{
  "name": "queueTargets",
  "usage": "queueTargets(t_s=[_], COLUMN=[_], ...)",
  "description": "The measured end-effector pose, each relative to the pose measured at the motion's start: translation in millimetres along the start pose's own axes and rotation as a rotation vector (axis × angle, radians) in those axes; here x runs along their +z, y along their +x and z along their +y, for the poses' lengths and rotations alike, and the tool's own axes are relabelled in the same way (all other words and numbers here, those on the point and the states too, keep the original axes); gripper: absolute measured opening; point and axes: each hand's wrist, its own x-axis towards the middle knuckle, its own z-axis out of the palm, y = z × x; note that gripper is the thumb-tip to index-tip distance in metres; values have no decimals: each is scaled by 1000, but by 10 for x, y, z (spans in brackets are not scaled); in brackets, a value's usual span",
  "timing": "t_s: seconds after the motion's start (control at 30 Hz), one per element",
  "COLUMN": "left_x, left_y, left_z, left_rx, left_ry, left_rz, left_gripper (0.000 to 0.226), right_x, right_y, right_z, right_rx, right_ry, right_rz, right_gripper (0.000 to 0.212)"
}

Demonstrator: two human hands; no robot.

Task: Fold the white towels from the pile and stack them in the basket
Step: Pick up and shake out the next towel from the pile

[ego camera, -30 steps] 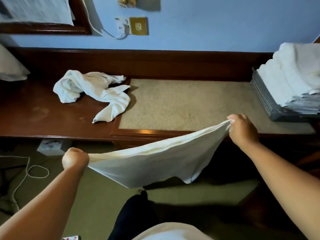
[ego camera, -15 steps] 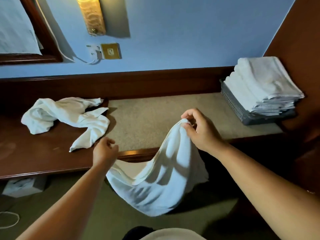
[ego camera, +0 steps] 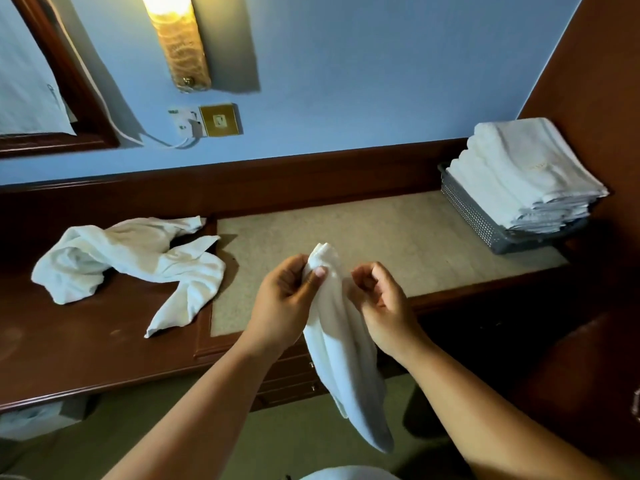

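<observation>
My left hand [ego camera: 287, 299] pinches the gathered top corners of a white towel [ego camera: 343, 368], which hangs doubled over in front of the desk edge. My right hand [ego camera: 381, 303] is right beside the towel's upper part with its fingers curled. Whether it pinches the cloth is unclear. A small pile of crumpled white towels [ego camera: 128, 261] lies on the dark wooden desk at the left. The grey perforated basket [ego camera: 474, 216] stands at the far right of the desk and holds a stack of folded white towels [ego camera: 526, 174].
A beige inlaid panel [ego camera: 381, 237] covers the desk's middle, in front of my hands. A wooden side wall [ego camera: 595, 98] rises right behind the basket. On the blue wall are a lit lamp [ego camera: 176, 39], a socket [ego camera: 220, 121] and a framed mirror [ego camera: 52, 98].
My hands have come together from a wide stretch, and the towel's two top corners now meet in my left hand. The towel went from spread flat to hanging doubled.
</observation>
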Motion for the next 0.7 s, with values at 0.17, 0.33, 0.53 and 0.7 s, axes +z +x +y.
queueTargets(t_s=[0.17, 0.33, 0.53, 0.7], left_x=[-197, -402, -290, -187], left_y=[123, 277, 486, 796], left_z=[151, 222, 336, 500], left_rx=[43, 71, 257, 265], left_ry=[102, 555, 792, 767], left_rz=[-99, -174, -44, 171], left_gripper=[6, 25, 35, 37], right_x=[297, 381, 394, 214], right_y=[-145, -95, -72, -52], right_z=[208, 151, 77, 577], right_rx=[192, 57, 22, 274], right_ry=[89, -131, -120, -77], right_rz=[35, 103, -74, -252], right_gripper=[17, 19, 45, 51])
